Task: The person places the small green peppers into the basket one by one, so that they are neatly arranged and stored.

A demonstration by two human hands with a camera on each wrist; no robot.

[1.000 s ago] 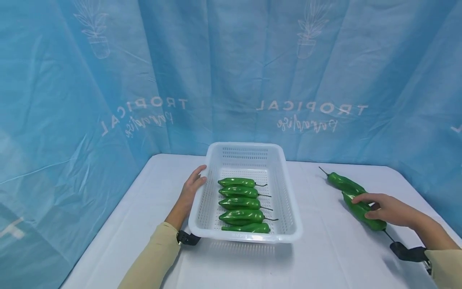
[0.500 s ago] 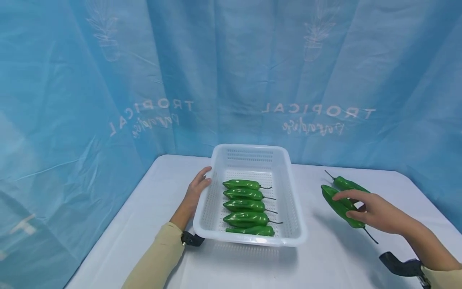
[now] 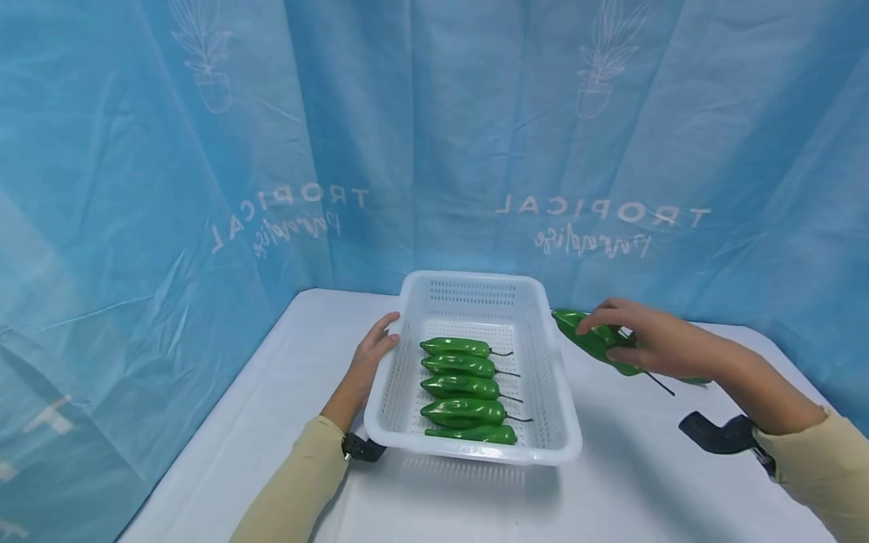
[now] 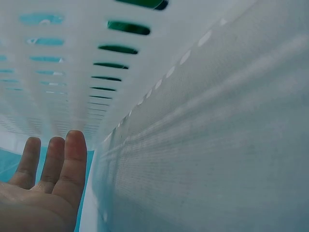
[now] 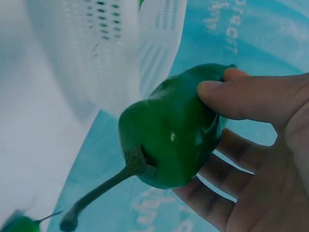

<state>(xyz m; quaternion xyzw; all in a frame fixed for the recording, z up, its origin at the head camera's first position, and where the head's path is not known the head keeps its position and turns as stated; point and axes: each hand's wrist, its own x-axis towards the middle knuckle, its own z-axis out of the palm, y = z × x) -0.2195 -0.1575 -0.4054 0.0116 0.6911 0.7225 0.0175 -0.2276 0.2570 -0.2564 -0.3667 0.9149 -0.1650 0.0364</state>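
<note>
My right hand (image 3: pixel 645 339) pinches a glossy green pepper (image 3: pixel 592 339) between thumb and fingers. It is raised off the table, its tip overlapping the basket's right rim in the head view. The right wrist view shows this pepper's stem (image 5: pixel 104 193) hanging toward the camera. At the left side of a white perforated basket (image 3: pixel 475 451), my left hand (image 3: pixel 366 354) touches the wall near the rim. The left wrist view shows fingers (image 4: pixel 72 169) fairly straight beside the slotted wall. Several green peppers (image 3: pixel 462 388) lie in a row inside, most stems pointing right.
Another pepper (image 3: pixel 695 380) lies on the table, mostly hidden behind my right hand. The table (image 3: pixel 434 513) has a white cover. A blue printed curtain (image 3: pixel 462 151) hangs behind it and along its sides.
My right hand has lifted the pepper from the table at right and carried it left and toward the back, up to the basket's right rim. The left hand stays at the basket.
</note>
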